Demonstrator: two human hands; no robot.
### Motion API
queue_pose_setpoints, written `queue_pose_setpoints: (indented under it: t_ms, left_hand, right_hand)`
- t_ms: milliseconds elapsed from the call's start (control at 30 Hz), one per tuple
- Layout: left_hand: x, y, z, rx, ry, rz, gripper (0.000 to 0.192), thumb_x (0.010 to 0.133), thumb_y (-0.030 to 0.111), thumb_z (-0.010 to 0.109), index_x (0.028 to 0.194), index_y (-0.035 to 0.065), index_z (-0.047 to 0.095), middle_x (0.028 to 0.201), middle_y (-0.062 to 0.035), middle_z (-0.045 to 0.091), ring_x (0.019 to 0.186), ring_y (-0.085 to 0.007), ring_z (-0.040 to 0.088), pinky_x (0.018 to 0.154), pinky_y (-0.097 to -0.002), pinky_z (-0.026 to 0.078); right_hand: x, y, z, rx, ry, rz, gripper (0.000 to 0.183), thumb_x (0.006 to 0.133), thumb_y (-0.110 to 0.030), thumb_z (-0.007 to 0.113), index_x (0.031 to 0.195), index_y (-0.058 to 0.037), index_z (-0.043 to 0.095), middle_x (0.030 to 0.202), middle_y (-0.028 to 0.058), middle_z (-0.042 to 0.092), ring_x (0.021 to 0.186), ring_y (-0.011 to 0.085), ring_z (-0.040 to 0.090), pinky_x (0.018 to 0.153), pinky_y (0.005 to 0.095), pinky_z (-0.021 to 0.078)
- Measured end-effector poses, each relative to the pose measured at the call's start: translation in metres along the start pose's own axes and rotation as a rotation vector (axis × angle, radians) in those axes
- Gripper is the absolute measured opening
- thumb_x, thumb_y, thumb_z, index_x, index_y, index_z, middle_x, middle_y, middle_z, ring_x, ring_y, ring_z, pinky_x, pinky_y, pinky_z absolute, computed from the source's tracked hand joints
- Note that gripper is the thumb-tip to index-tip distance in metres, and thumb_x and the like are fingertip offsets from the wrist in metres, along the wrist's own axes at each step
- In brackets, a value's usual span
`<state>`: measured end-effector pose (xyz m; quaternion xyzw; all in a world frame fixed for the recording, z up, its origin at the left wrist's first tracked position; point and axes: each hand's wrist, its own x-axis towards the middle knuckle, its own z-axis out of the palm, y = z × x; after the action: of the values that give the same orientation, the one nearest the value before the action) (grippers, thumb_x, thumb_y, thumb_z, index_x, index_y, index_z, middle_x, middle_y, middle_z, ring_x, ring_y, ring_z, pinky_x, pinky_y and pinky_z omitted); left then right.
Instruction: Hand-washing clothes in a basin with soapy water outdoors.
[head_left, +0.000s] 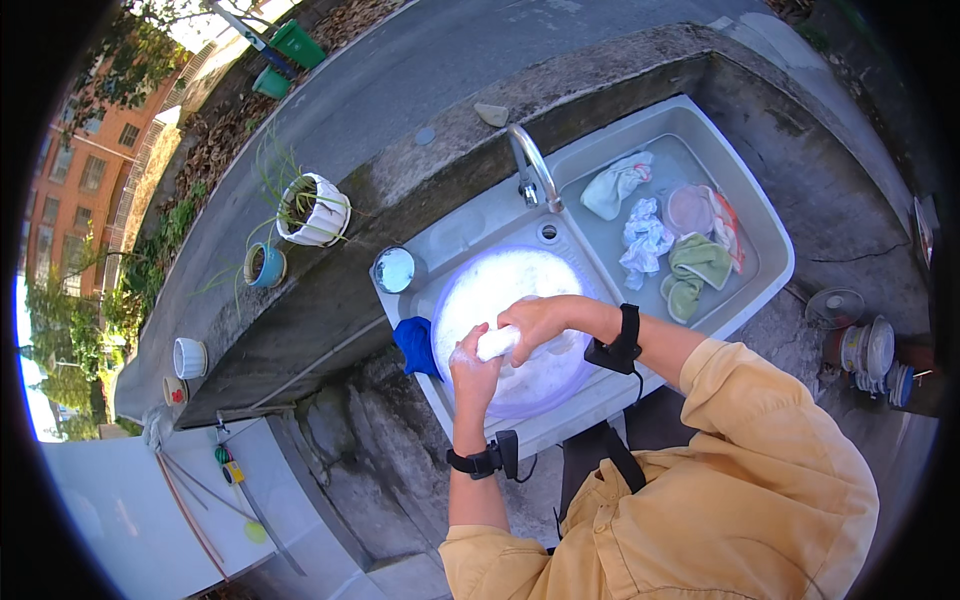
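Both of my hands are closed around a white, suds-covered bundle, probably a wet cloth (498, 343). My left hand (474, 369) grips its left end, and my right hand (534, 321) its right end. Beneath them is a round, pale purple basin (574, 388) full of bright white foam, set on the ribbed side of a grey laundry sink (465, 214). The glare on the foam hides whatever lies in the basin. A dark blue cloth (416, 346) hangs over the sink's edge, left of the basin.
A chrome faucet (536, 161) rises behind the basin. The right-hand sink bowl (776, 251) holds water, a green cloth (699, 266) and several pale cloths. A metal container (395, 270) stands at the back left. Potted plants line the concrete wall (420, 161).
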<state>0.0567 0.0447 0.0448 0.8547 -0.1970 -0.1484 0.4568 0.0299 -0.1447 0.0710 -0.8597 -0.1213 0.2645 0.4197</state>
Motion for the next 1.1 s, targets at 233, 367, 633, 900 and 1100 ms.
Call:
queue_pose_setpoints:
  t_ms: [233,367,633,900,1100]
  left_hand:
    - [0.003,0.012,-0.006,-0.967,-0.027,-0.357,0.058,0.065,-0.003,0.048,0.123,0.0009,0.044,0.112,-0.0169,0.052,0.080,-0.0264,0.062,0.075,-0.0324,0.049]
    - [0.008,0.004,0.021,-1.300,-0.075,-0.638,0.044,0.083,0.021,0.050,0.122,0.0028,0.042,0.112,-0.0152,0.051,0.090,-0.0250,0.059,0.074,-0.0361,0.050]
    - [0.011,-0.003,0.071,-1.217,0.014,-0.714,0.041,0.087,0.041,0.046,0.109,0.0076,0.053,0.106,-0.0066,0.056,0.096,-0.0171,0.055,0.082,-0.0298,0.044]
    - [0.006,-0.008,0.065,-1.044,0.047,-0.654,0.053,0.087,0.044,0.047,0.115,-0.0001,0.046,0.110,-0.0113,0.053,0.097,-0.0213,0.053,0.080,-0.0341,0.046]
    - [0.005,-0.021,0.033,-0.616,-0.123,-0.471,0.044,0.082,0.021,0.049,0.120,-0.0006,0.040,0.112,-0.0126,0.050,0.104,-0.0199,0.048,0.086,-0.0306,0.039]
  right_hand:
    - [-0.013,0.071,0.003,0.227,0.154,0.147,0.049,0.059,-0.024,0.063,0.103,-0.0047,0.057,0.098,0.0158,0.060,0.087,0.0242,0.058,0.073,0.0308,0.0446]
    - [-0.001,0.038,0.024,0.587,0.560,-0.005,0.032,0.075,-0.013,0.049,0.105,-0.0045,0.054,0.101,0.0130,0.055,0.085,0.0233,0.057,0.075,0.0285,0.0441]
    - [0.015,0.010,0.048,-0.034,0.747,0.005,0.023,0.080,-0.026,0.049,0.081,-0.0037,0.054,0.076,0.0167,0.058,0.069,0.0351,0.058,0.061,0.0415,0.0468]
    - [0.027,0.021,0.061,-0.183,0.688,-0.105,0.019,0.076,-0.019,0.050,0.080,-0.0006,0.053,0.073,0.0178,0.059,0.071,0.0319,0.061,0.057,0.0406,0.0478]
    - [0.027,0.009,0.031,0.021,0.585,0.314,0.048,0.087,-0.040,0.039,0.080,0.0045,0.056,0.081,0.0248,0.060,0.077,0.0398,0.059,0.066,0.0460,0.0449]
